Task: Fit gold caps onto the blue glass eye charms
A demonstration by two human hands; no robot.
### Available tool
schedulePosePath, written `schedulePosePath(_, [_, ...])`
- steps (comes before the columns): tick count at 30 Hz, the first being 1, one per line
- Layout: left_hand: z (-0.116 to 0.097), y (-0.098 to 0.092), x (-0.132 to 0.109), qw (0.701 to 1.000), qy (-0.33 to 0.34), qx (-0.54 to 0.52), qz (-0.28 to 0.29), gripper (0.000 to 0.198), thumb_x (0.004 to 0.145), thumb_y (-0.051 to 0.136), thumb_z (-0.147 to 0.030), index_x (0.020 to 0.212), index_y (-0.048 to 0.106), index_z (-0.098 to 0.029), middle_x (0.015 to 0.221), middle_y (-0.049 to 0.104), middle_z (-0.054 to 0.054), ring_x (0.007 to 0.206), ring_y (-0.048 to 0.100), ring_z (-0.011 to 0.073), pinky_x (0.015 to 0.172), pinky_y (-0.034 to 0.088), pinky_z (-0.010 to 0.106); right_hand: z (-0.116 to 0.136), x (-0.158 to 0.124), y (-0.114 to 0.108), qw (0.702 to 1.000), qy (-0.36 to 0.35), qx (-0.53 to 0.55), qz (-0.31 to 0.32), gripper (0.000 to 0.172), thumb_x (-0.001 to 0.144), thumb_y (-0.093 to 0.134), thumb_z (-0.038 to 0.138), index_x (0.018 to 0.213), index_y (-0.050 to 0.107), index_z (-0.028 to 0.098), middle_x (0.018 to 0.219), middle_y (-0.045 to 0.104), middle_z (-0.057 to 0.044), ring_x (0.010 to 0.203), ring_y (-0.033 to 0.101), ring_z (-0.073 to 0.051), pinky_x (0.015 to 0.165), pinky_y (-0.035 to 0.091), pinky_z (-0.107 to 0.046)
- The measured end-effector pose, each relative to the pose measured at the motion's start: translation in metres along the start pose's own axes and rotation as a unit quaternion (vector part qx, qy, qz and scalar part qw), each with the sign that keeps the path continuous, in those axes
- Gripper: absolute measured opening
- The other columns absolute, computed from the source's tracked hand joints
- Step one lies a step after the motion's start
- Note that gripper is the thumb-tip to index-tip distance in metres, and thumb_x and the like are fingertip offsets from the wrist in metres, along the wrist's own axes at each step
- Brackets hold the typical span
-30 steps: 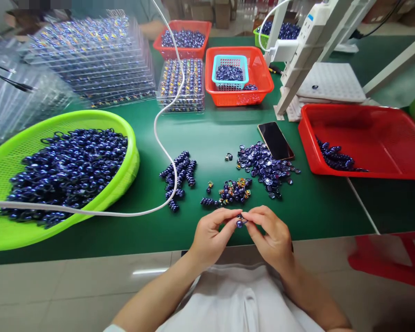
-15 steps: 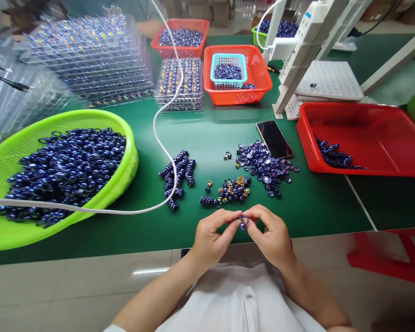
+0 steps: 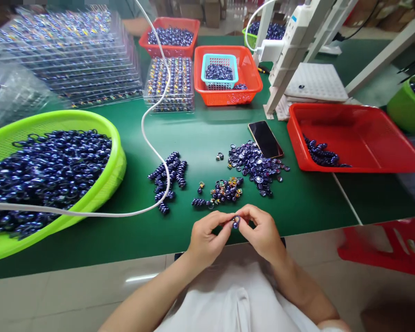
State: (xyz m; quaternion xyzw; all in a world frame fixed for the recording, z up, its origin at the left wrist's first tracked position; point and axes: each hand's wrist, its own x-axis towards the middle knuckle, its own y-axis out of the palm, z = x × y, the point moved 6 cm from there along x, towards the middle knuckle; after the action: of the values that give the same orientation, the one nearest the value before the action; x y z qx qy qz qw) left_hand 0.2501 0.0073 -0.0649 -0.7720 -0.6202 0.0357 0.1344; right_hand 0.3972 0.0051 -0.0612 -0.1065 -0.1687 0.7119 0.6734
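A small shiny dark blue ring (image 3: 236, 222) with a round bulge sits between my two hands at the table's front edge. My left hand (image 3: 209, 237) pinches its left side between thumb and fingertips; whether a second small part is in that pinch is hidden. On the other side, my right hand (image 3: 259, 233) grips the ring between thumb and forefinger. Just beyond my fingers lies a small pile of blue and gold pieces (image 3: 226, 190). Flat dark blue caps (image 3: 256, 163) form a heap behind it, touching a phone (image 3: 265, 139). Rows of stacked rings (image 3: 169, 175) lie to the left.
A green basket (image 3: 119, 152) full of rings stands at left, crossed by a white cable (image 3: 148, 138). Stacked clear trays (image 3: 90, 60) rise behind. Orange baskets (image 3: 228, 97) stand at the back, a red tray (image 3: 366, 138) at right beside a metal post (image 3: 283, 60).
The whole view has shifted, so the table's things appear slightly further left. Both hands keep hold of the ring, which looks slightly turned between the fingertips.
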Motion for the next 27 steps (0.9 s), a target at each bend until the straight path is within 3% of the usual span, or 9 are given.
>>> schedulePosePath(5, [0.003, 0.005, 0.0, 0.998, -0.04, 0.005, 0.039, 0.015, 0.087, 0.064, -0.021, 0.093, 0.077, -0.017, 0.079, 0.075, 0.007, 0.069, 0.067, 0.017, 0.066, 0.052, 0.026, -0.006, 0.003, -0.017, 0.993, -0.039, -0.052, 0.095, 0.01, 0.09, 0.058, 0.019, 0.086, 0.068, 0.02, 0.077, 0.065, 0.0, 0.067, 0.059, -0.013, 0.06, 0.047, -0.023])
schedulePosePath(7, [0.006, 0.004, 0.0, 0.997, -0.067, -0.006, 0.03, 0.016, 0.087, 0.065, -0.023, 0.095, 0.077, -0.016, 0.083, 0.076, 0.008, 0.071, 0.069, 0.0179, 0.068, 0.053, 0.027, -0.011, 0.008, -0.037, 0.99, -0.071, -0.122, 0.025, 0.011, 0.092, 0.058, 0.021, 0.089, 0.069, 0.021, 0.083, 0.067, -0.003, 0.074, 0.061, -0.016, 0.067, 0.05, -0.027])
schedulePosePath(10, [0.014, 0.001, 0.0, 0.992, -0.119, -0.05, 0.007, 0.02, 0.086, 0.066, -0.028, 0.098, 0.077, -0.016, 0.088, 0.077, 0.008, 0.074, 0.07, 0.0186, 0.069, 0.055, 0.027, -0.018, 0.015, -0.059, 0.951, -0.117, -0.272, -0.086, 0.01, 0.092, 0.06, 0.023, 0.094, 0.069, 0.021, 0.088, 0.066, -0.006, 0.087, 0.059, -0.023, 0.081, 0.05, -0.038])
schedulePosePath(13, [0.018, -0.001, 0.002, 0.98, -0.167, -0.112, -0.006, 0.023, 0.084, 0.069, -0.031, 0.098, 0.077, -0.015, 0.087, 0.078, 0.008, 0.07, 0.069, 0.0173, 0.067, 0.057, 0.026, -0.028, 0.023, -0.061, 0.907, -0.124, -0.393, -0.089, 0.01, 0.09, 0.063, 0.025, 0.093, 0.07, 0.019, 0.087, 0.063, -0.009, 0.086, 0.055, -0.026, 0.077, 0.049, -0.04])
schedulePosePath(16, [0.02, -0.002, 0.003, 0.964, -0.2, -0.177, -0.017, 0.023, 0.082, 0.072, -0.032, 0.096, 0.076, -0.014, 0.085, 0.077, 0.008, 0.068, 0.067, 0.0154, 0.066, 0.057, 0.025, -0.034, 0.027, -0.059, 0.884, -0.122, -0.445, -0.08, 0.009, 0.089, 0.061, 0.019, 0.086, 0.069, 0.018, 0.085, 0.062, -0.01, 0.084, 0.054, -0.026, 0.075, 0.049, -0.04])
schedulePosePath(18, [0.021, -0.003, 0.004, 0.952, -0.211, -0.222, -0.021, 0.023, 0.081, 0.074, -0.033, 0.094, 0.076, -0.014, 0.085, 0.077, 0.008, 0.068, 0.067, 0.0148, 0.066, 0.057, 0.025, -0.031, 0.026, -0.058, 0.889, -0.127, -0.429, -0.096, 0.01, 0.088, 0.059, 0.016, 0.084, 0.068, 0.018, 0.084, 0.062, -0.009, 0.084, 0.054, -0.026, 0.076, 0.049, -0.04])
schedulePosePath(21, [0.025, -0.003, 0.005, 0.935, -0.217, -0.281, -0.023, 0.022, 0.082, 0.074, -0.033, 0.094, 0.075, -0.014, 0.095, 0.077, 0.009, 0.077, 0.068, 0.0154, 0.07, 0.056, 0.025, -0.016, 0.018, -0.053, 0.932, -0.146, -0.314, -0.107, 0.008, 0.088, 0.06, 0.015, 0.087, 0.066, 0.019, 0.086, 0.062, -0.007, 0.085, 0.058, -0.023, 0.08, 0.049, -0.039])
schedulePosePath(24, [0.027, 0.001, 0.004, 0.915, -0.22, -0.338, -0.016, 0.019, 0.084, 0.074, -0.031, 0.095, 0.075, -0.016, 0.106, 0.076, 0.01, 0.093, 0.069, 0.0189, 0.081, 0.056, 0.027, -0.002, 0.008, -0.035, 0.98, -0.134, -0.134, -0.056, 0.009, 0.088, 0.061, 0.014, 0.09, 0.065, 0.021, 0.085, 0.063, -0.002, 0.081, 0.061, -0.017, 0.074, 0.05, -0.031])
schedulePosePath(27, [0.025, 0.008, 0.003, 0.895, -0.218, -0.389, 0.0, 0.018, 0.085, 0.073, -0.03, 0.096, 0.074, -0.017, 0.108, 0.076, 0.01, 0.103, 0.068, 0.0226, 0.091, 0.054, 0.034, 0.005, 0.0, -0.014, 0.995, -0.093, -0.017, -0.034, 0.009, 0.088, 0.061, 0.014, 0.087, 0.063, 0.023, 0.083, 0.064, 0.0, 0.077, 0.063, -0.014, 0.069, 0.051, -0.026])
